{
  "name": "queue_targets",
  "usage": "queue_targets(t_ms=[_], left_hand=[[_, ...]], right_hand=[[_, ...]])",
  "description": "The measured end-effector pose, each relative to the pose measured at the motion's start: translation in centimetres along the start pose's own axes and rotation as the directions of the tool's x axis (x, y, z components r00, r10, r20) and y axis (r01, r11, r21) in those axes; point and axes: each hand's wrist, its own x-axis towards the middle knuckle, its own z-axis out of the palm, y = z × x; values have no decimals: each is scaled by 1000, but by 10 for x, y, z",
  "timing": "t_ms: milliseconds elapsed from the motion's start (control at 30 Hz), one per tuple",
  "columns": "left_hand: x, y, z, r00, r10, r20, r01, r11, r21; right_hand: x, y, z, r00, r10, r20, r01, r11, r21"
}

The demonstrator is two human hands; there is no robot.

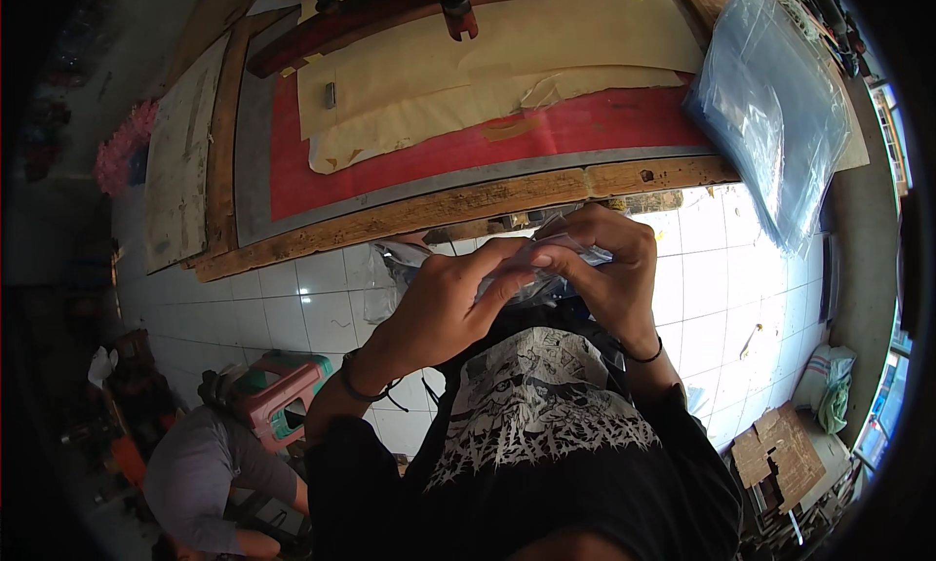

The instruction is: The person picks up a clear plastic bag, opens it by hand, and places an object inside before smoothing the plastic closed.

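In front of my chest, both hands pinch a piece of clear plastic film (509, 271). My left hand (441, 290) is closed, with thumb and index finger gripping the film's left part. My right hand (612, 267) has its fingers curled over the other side, its thumb pressing toward the left fingertips. The film looks bunched between the fingers, and I cannot tell whether it is a bag or a sheet. Just beyond the hands runs the front edge of a wooden frame (419, 213), which holds a red panel (409, 176) partly covered with tan paper (419, 93).
A stack of clear plastic sheets (770, 113) overhangs the table's right corner. A dark red bar (370, 30) crosses the far side. Behind me at left, a person in grey (210, 464) bends near a pink and green stool (288, 390). Broken boards (780, 454) lie at lower right.
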Motion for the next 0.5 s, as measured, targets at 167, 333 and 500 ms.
queue_targets(t_ms=[167,333,500], left_hand=[[-4,2,-6,991,-133,22,129,981,144],[-1,7,-22,990,-109,85,78,949,306],[-17,-4,-49,975,-194,113,118,872,475]], right_hand=[[-1,-9,5,980,198,-15,-185,937,298],[-2,-2,-5,972,234,-32,-213,928,306],[3,9,-19,989,127,-75,-91,927,363]])
